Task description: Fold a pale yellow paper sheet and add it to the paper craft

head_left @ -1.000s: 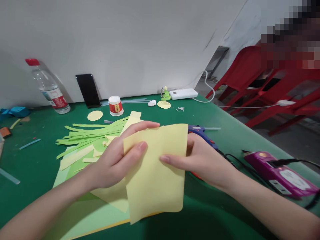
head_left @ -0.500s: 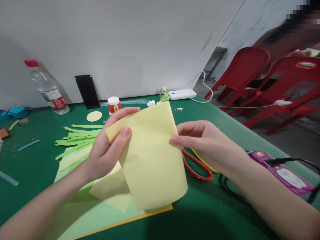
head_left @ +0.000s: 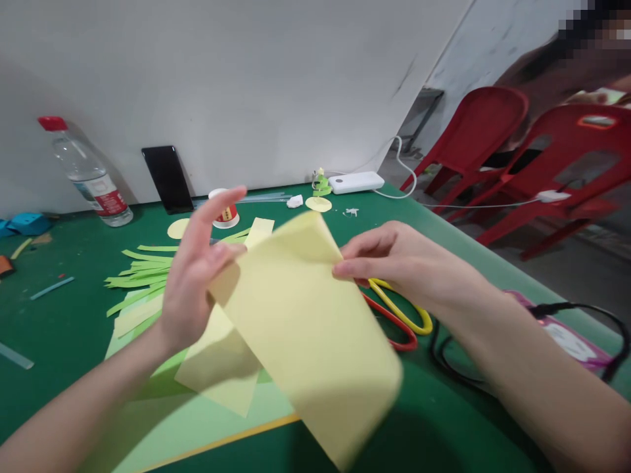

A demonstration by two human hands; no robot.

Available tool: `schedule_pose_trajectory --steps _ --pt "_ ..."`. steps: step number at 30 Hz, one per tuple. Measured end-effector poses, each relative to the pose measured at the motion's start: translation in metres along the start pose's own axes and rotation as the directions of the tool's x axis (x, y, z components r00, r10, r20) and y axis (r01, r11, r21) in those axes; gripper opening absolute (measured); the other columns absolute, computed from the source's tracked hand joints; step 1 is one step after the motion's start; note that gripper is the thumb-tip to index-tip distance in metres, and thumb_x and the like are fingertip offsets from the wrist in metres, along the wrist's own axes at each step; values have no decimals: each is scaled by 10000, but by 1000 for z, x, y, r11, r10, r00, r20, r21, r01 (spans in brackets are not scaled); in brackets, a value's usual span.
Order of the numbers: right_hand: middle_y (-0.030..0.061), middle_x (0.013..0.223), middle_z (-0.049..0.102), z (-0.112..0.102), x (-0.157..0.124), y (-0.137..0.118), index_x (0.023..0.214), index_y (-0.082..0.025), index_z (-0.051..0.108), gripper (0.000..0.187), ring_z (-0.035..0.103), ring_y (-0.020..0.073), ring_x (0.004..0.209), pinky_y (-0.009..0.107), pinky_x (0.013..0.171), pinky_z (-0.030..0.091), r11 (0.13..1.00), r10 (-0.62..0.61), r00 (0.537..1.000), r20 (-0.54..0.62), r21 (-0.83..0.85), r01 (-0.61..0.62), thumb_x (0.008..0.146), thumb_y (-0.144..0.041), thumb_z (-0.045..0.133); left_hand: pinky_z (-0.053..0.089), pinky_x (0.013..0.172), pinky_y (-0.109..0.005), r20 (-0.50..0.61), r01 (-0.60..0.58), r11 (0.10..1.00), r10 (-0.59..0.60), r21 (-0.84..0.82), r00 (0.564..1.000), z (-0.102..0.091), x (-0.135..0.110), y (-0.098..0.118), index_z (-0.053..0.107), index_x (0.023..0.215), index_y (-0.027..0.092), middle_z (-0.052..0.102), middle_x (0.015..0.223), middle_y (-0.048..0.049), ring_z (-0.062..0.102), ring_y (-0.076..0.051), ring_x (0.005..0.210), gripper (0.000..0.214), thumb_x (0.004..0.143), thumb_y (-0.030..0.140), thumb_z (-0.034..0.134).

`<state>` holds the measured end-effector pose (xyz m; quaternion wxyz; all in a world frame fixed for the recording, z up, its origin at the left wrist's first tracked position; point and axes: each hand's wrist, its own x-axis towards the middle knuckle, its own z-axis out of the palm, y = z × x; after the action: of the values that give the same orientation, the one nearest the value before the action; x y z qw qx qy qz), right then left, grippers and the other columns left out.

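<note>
Above the green table (head_left: 73, 322) I hold a pale yellow paper sheet (head_left: 310, 328), tilted down to the right. My right hand (head_left: 394, 266) pinches its upper right edge between thumb and fingers. My left hand (head_left: 197, 276) is at the sheet's upper left corner; its fingers are stretched out and blurred, the thumb near the paper. Under the sheet lie more yellow paper (head_left: 221, 368) and light green sheets (head_left: 187, 420). Several green paper strips (head_left: 142, 269) lie left of my left hand.
Red and yellow scissors handles (head_left: 401, 322) lie under my right wrist, by a black cable (head_left: 453, 368) and a purple device (head_left: 572, 335). At the back stand a water bottle (head_left: 83, 174), black phone (head_left: 167, 179), small jar (head_left: 227, 213) and white power bank (head_left: 355, 182). Red chairs (head_left: 493, 138) and a person stand on the right.
The yellow sheet has swung round and now slopes down to the right. My left hand has loosened from a grip on it and its fingers have spread. My right hand kept its pinch.
</note>
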<state>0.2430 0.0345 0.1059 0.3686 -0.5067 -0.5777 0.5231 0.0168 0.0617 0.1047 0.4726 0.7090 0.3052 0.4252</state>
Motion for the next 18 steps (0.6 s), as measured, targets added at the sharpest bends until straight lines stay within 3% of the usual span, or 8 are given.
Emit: schedule_pose_trajectory --steps 3,5,6,8,10,12,15,18 --pt "-36 486 521 -1 6 3 540 -177 662 138 392 67 488 224 476 281 983 104 967 234 -174 -64 611 -279 721 484 618 -325 209 248 961 -220 -122 953 -8 12 1 472 1187 189 680 670 -40 623 -194 592 526 846 533 267" --pt "-46 471 492 3 9 7 540 -167 656 147 345 56 470 223 457 238 960 149 925 350 -275 -50 619 -279 708 476 678 -330 338 367 917 -398 155 853 -7 15 -3 570 1071 199 689 801 -56 640 -215 724 430 826 502 388" --pt "-48 471 485 6 10 9 540 -161 651 154 332 53 468 222 452 223 950 164 910 382 -310 -41 626 -279 700 468 672 -324 335 351 877 -456 328 825 -5 15 -5 597 1025 219 676 843 -48 629 -217 751 371 809 482 448" --pt "-46 482 490 10 12 12 550 -154 647 166 334 52 471 221 451 217 936 181 896 405 -350 -31 640 -288 683 446 631 -306 275 242 771 -473 589 837 -1 12 -10 615 975 255 634 876 -30 597 -211 748 316 781 478 505" --pt "-39 495 503 13 14 14 564 -148 651 173 351 56 481 217 455 230 926 188 899 397 -377 -27 647 -298 673 437 643 -296 257 164 725 -433 669 864 3 9 -12 604 988 273 606 962 -32 575 -214 811 320 782 494 499" --pt "-28 523 527 13 16 14 600 -142 668 181 376 61 502 213 468 255 912 196 896 399 -410 -17 655 -314 665 432 679 -275 319 157 750 -448 643 835 6 6 -12 595 1018 272 593 1035 -37 559 -215 900 346 785 507 494" --pt "-21 545 543 15 17 16 638 -132 682 189 397 60 520 205 485 282 897 220 869 443 -441 -2 659 -319 665 352 518 -209 458 199 756 -560 623 691 11 7 -10 616 816 213 573 775 -12 529 -150 679 367 753 559 510" --pt "-37 497 501 19 15 18 608 -124 668 184 358 46 485 201 469 266 896 231 846 480 -444 7 655 -302 673 124 394 -244 528 208 718 -647 664 550 21 11 -10 379 523 180 264 509 53 228 -75 431 445 721 541 548"
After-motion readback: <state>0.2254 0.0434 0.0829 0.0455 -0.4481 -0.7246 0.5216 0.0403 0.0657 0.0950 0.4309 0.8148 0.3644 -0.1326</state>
